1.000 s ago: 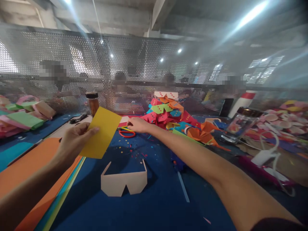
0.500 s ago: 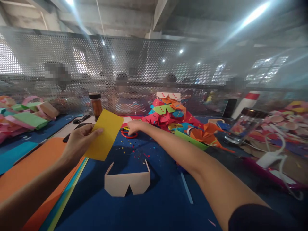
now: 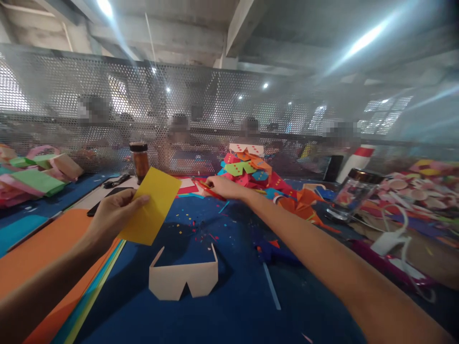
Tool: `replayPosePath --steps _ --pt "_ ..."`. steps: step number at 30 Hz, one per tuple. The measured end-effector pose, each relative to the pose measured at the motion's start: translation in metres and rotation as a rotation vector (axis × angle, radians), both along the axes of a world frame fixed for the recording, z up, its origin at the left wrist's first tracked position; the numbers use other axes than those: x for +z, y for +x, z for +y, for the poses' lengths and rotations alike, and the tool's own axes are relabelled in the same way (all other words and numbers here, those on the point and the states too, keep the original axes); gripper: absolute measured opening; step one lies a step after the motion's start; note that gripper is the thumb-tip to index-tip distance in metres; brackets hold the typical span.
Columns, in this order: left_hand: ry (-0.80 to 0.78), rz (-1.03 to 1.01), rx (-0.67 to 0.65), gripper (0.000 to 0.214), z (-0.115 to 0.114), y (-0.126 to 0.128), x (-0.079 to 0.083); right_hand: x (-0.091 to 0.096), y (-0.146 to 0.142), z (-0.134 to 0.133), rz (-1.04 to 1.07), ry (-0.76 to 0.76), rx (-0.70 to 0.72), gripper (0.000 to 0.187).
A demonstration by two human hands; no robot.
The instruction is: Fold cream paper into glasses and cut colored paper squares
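In the head view, the left arm comes in from the lower left, and the left hand (image 3: 116, 210) is closed in a pinch, thumb on top and fingers behind, on the near-left part of a yellow card (image 3: 154, 203). The card is tilted up above the blue table (image 3: 222, 320), beside a stack of coloured sheets (image 3: 68, 263) topped with orange.

The right arm stretches from the lower right across the table. The right hand (image 3: 225, 187) is at the far side, knuckles up, fingers curled closed on red-handled scissors (image 3: 215, 193); its exact grip is partly hidden. Just right of it is a pile of dotted paper glasses (image 3: 244, 168).

Plain pale paper glasses (image 3: 184, 281) stand nearer, between the forearms, arms pointing away. Behind are a brown jar (image 3: 139, 165) and, right, a clear jar (image 3: 353, 196); any lettering on them is too blurred to read.
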State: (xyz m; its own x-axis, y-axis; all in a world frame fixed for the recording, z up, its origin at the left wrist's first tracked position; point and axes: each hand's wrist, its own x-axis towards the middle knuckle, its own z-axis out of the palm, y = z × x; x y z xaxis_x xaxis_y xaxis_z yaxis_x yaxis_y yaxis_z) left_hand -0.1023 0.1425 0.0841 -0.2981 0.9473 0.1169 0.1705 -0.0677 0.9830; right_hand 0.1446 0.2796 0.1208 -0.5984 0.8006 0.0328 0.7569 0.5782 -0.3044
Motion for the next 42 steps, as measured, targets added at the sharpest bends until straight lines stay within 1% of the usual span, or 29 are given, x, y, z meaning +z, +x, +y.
replayPosePath --steps 1,3,6,8,10,13,16,18,20,23,27,30,33,37,40,42 --pt "0.001 -0.005 -0.006 0.041 -0.002 0.001 0.001 0.002 0.009 -0.010 0.072 -0.030 0.024 0.020" --pt "0.017 -0.010 -0.029 0.038 -0.006 0.003 0.006 0.004 0.027 -0.032 0.202 -0.089 0.078 0.024" --pt "0.076 -0.004 -0.077 0.032 -0.011 0.009 0.018 0.001 0.048 -0.061 0.379 -0.153 0.132 0.030" --pt "0.094 0.009 -0.113 0.030 -0.013 0.016 0.027 -0.004 0.058 -0.077 0.648 -0.287 0.141 0.029" --pt "0.066 0.021 -0.176 0.029 -0.014 0.024 0.035 -0.008 0.066 -0.091 0.804 -0.354 0.113 0.028" --pt "0.003 0.018 -0.301 0.028 -0.017 0.042 0.042 -0.012 0.074 -0.109 0.915 -0.408 0.085 0.028" --pt "-0.050 0.048 -0.401 0.028 -0.021 0.063 0.045 -0.011 0.078 -0.125 1.008 -0.433 0.088 0.030" --pt "-0.065 0.084 -0.429 0.030 -0.023 0.075 0.046 -0.009 0.079 -0.133 1.043 -0.419 0.069 0.030" --pt "-0.070 0.108 -0.434 0.031 -0.024 0.084 0.046 -0.008 0.078 -0.139 1.063 -0.381 0.019 0.028" --pt "-0.092 0.103 -0.442 0.032 -0.023 0.090 0.044 -0.011 0.078 -0.142 1.064 -0.350 -0.020 0.025" --pt "-0.131 0.114 -0.432 0.031 -0.023 0.089 0.040 -0.018 0.078 -0.140 1.036 -0.392 0.019 0.025" --pt "-0.169 0.113 -0.464 0.030 -0.021 0.087 0.038 -0.020 0.079 -0.139 1.016 -0.402 0.033 0.024" --pt "-0.204 0.100 -0.518 0.030 -0.020 0.085 0.036 -0.019 0.078 -0.140 1.017 -0.407 0.037 0.025" --pt "-0.237 0.108 -0.583 0.035 -0.021 0.083 0.034 -0.017 0.075 -0.144 1.053 -0.432 0.001 0.027" --pt "-0.245 0.103 -0.604 0.034 -0.023 0.080 0.036 -0.015 0.075 -0.145 1.040 -0.451 0.012 0.027" --pt "-0.256 0.067 -0.593 0.033 -0.023 0.077 0.038 -0.014 0.078 -0.144 1.002 -0.447 0.029 0.025"
